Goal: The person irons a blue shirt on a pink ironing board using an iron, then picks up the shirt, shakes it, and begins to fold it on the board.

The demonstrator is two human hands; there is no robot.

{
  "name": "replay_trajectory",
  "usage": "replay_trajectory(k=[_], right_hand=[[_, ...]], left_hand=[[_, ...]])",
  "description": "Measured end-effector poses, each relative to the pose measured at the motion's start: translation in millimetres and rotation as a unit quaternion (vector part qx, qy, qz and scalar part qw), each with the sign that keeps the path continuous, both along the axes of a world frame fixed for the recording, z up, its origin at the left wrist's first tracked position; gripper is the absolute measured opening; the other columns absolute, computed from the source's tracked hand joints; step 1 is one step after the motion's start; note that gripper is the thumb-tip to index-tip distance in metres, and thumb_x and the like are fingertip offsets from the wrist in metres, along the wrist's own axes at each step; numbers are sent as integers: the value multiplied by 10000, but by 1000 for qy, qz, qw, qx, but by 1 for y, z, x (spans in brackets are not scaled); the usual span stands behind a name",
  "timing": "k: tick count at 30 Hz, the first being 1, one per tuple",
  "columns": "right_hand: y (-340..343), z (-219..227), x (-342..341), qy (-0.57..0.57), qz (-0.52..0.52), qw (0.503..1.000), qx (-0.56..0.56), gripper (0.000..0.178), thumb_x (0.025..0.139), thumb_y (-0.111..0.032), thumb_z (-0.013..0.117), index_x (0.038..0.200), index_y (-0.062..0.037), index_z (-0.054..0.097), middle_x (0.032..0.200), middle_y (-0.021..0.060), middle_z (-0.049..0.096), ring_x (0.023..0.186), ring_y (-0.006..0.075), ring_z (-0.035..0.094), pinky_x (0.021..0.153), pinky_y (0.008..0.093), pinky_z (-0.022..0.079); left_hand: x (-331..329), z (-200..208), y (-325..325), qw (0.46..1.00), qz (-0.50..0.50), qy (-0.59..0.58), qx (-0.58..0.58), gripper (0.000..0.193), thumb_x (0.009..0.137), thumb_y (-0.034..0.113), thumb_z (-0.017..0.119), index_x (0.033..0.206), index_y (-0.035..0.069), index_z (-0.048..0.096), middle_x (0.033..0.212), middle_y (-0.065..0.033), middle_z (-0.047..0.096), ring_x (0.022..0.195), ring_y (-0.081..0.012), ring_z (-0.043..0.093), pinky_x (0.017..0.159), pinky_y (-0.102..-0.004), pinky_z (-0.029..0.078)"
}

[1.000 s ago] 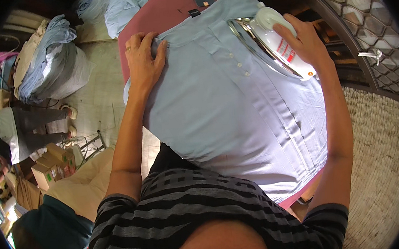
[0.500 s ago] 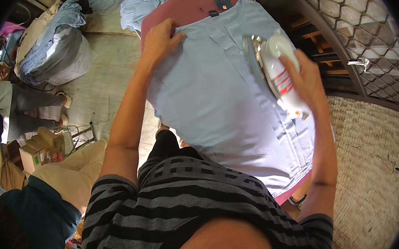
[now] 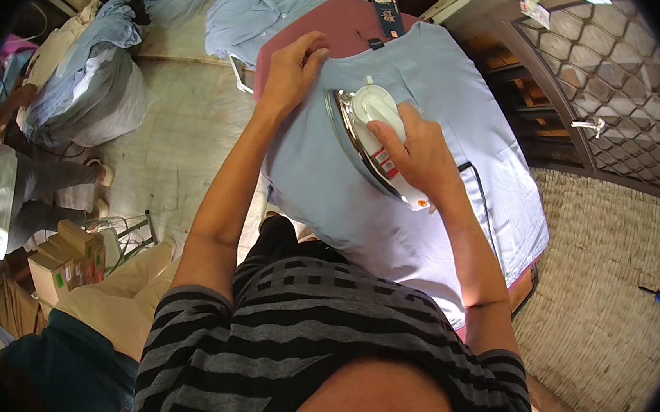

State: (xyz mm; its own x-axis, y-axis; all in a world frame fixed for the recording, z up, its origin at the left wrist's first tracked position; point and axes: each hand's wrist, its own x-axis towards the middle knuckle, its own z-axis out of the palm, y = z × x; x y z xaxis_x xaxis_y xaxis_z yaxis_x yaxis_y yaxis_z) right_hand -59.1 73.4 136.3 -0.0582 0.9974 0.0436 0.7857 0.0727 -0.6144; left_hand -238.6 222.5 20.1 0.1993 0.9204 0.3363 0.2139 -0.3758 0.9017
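A light blue shirt lies spread over a maroon ironing board. My right hand is closed round the handle of a white electric iron with a shiny metal body, which rests on the shirt's upper middle. At the shirt's far left, by the shoulder and neck edge, my left hand lies with fingers stretched and thumb apart. A dark hang tag on a thin string extends from the neckline past the board's far end. A black cord runs over the shirt, partly behind my right forearm.
More blue garments lie beyond the board. A bundle of clothes sits at the far left. People stand and sit on the left, near cardboard boxes. A metal lattice door borders the right, above a woven mat.
My right hand has moved the iron leftward, from the shirt's right side to its upper middle. The board and shirt appear slightly further right in view. My left hand stays near the shoulder.
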Motion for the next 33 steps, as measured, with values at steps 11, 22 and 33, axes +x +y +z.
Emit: replay_trajectory(k=[11, 22, 33], right_hand=[[51, 0, -6, -78, 70, 994, -36, 407, 964, -403, 622, 950, 4, 611, 744, 216, 675, 664, 336, 691, 600, 380, 504], [101, -11, -39, -78, 83, 993, -5, 604, 935, -535, 539, 991, 60, 626, 897, 266, 680, 820, 401, 666, 766, 445, 508], [41, -15, -55, -5, 113, 993, -25, 625, 930, -544, 541, 1002, 69, 639, 871, 283, 679, 819, 403, 673, 762, 463, 504]], left_hand=[[-68, -6, -105, 984, 88, 127, -86, 295, 878, 176, 676, 1121, 38, 580, 918, -196, 697, 794, -366, 672, 716, -424, 514], [-60, -41, -119, 968, 236, 32, -84, 306, 833, 258, 729, 1036, 46, 641, 725, -80, 607, 624, -177, 537, 607, -334, 450], [-48, -68, -131, 937, 309, -142, -84, 270, 866, 239, 729, 988, 2, 682, 918, -129, 718, 786, -195, 645, 754, -330, 513]])
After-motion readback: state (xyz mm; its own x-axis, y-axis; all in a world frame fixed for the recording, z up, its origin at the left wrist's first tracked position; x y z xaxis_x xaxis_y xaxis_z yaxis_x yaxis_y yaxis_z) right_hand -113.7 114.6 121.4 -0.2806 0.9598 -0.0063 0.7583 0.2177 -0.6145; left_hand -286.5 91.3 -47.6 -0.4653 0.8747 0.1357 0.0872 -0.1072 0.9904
